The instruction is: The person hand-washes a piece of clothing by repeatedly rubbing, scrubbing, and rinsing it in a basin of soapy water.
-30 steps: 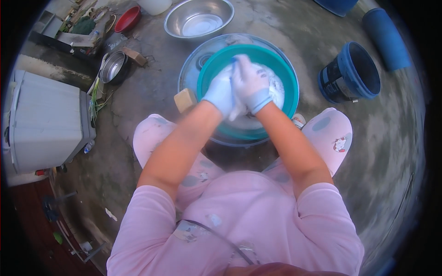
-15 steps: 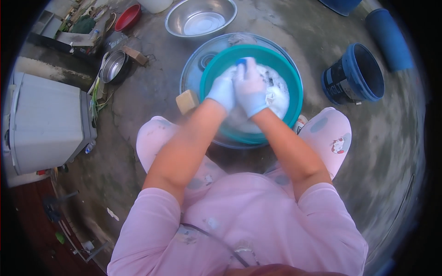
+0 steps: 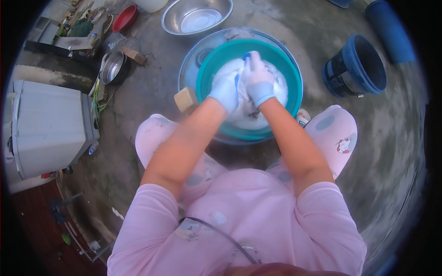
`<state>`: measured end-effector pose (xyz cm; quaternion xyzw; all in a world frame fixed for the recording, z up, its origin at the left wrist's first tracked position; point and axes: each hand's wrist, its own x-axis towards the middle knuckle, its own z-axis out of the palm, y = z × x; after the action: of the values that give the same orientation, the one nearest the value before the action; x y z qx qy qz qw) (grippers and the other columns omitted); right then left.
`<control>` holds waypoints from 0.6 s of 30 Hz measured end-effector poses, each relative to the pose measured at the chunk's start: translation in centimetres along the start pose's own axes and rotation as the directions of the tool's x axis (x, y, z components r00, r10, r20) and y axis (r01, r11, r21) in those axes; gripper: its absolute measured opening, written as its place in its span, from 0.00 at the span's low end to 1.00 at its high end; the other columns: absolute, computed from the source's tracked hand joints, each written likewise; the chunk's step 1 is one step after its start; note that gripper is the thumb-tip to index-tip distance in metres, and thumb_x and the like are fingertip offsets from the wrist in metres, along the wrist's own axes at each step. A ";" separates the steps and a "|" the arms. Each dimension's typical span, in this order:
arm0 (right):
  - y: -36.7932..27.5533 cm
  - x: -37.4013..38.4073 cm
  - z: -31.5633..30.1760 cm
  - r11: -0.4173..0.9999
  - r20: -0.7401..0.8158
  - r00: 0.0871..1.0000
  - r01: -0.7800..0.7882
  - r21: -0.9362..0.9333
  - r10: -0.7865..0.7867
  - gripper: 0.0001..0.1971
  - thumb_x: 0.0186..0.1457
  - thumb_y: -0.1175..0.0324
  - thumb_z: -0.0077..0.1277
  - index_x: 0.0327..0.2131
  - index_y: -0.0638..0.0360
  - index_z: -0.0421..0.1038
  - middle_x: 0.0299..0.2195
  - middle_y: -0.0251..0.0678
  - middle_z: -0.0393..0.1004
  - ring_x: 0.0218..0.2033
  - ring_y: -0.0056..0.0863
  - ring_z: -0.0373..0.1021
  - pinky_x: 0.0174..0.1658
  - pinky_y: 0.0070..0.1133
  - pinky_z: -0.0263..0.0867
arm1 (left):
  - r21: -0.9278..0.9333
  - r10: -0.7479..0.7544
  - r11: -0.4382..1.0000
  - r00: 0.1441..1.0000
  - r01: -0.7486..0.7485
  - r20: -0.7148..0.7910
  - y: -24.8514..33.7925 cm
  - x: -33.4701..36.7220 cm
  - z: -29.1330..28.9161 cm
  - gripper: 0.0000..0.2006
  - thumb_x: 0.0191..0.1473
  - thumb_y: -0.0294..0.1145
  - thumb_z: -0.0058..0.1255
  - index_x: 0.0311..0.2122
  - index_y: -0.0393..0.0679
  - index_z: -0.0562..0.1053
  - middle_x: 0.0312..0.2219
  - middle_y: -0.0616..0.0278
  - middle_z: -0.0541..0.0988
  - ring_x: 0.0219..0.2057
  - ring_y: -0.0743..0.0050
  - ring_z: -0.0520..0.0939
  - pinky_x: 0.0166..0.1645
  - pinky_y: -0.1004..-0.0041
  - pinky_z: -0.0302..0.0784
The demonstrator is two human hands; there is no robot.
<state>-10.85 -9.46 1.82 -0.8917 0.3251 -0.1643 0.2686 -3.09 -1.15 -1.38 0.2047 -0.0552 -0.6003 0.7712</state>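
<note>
Both my hands are in a teal basin (image 3: 296, 89) full of white suds, wearing pale gloves with blue patches. My left hand (image 3: 225, 92) is closed at the left of the suds. Beside it, fingers pointing away from me, my right hand (image 3: 258, 78) is closed too. Between and under them bunches a pale, foam-covered wet cloth (image 3: 241, 102), mostly hidden by gloves and foam. A darker patch shows in the suds near my right wrist. The basin stands in a wider, shallow round tub (image 3: 188, 69). A yellowish block (image 3: 186, 100) sits at the tub's left edge.
Beyond the tub stands a wide metal bowl (image 3: 198, 17), with a red basin (image 3: 125, 18) farther left. A dark bucket (image 3: 354, 66) is at the right, near a blue barrel (image 3: 390, 32). At the left are a metal pot (image 3: 114, 68), a brick (image 3: 133, 55) and a grey bin (image 3: 50, 129).
My hands have come slightly apart, the right one shifting a little right and away. More of the suds and cloth shows between them. The whole view has tilted slightly.
</note>
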 end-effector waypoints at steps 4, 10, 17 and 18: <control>1.4 -0.4 4.4 0.995 -0.142 0.990 -0.010 0.100 0.024 0.13 0.62 0.58 0.36 0.44 0.52 0.63 0.32 0.50 0.75 0.35 0.53 0.71 0.39 0.43 0.64 | 0.948 0.212 0.270 0.971 -0.170 0.113 -0.2 -0.2 -0.4 0.16 0.64 0.34 0.33 0.53 0.44 0.68 0.46 0.56 0.75 0.46 0.70 0.75 0.50 0.70 0.71; 0.3 0.3 2.1 0.988 -0.075 0.993 -0.075 0.138 0.086 0.11 0.61 0.59 0.38 0.44 0.49 0.62 0.32 0.48 0.76 0.34 0.51 0.72 0.39 0.42 0.63 | 0.416 0.050 0.905 0.950 0.088 -0.309 0.7 0.1 0.5 0.17 0.63 0.34 0.36 0.53 0.39 0.68 0.45 0.51 0.75 0.47 0.66 0.75 0.50 0.71 0.71; -4.0 -3.1 2.0 0.947 -0.161 0.953 0.280 0.160 -0.255 0.10 0.60 0.62 0.37 0.42 0.52 0.64 0.31 0.47 0.76 0.30 0.48 0.73 0.35 0.40 0.66 | 0.590 0.123 0.798 0.926 0.121 -0.356 2.3 0.0 -0.7 0.16 0.61 0.34 0.39 0.51 0.39 0.69 0.42 0.52 0.76 0.43 0.63 0.77 0.48 0.68 0.73; -1.9 -1.5 1.6 0.960 -0.146 0.958 0.261 0.098 -0.245 0.10 0.61 0.62 0.37 0.42 0.52 0.64 0.32 0.47 0.76 0.29 0.49 0.73 0.36 0.40 0.66 | 0.838 0.197 0.543 0.961 0.059 -0.195 2.0 -0.3 0.0 0.16 0.61 0.35 0.40 0.51 0.39 0.70 0.42 0.52 0.77 0.43 0.63 0.77 0.48 0.67 0.73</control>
<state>-10.22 -6.63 1.49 -0.8960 0.2151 -0.2747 0.2748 -1.38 -0.49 -0.58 0.6235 -0.2383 -0.4365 0.6033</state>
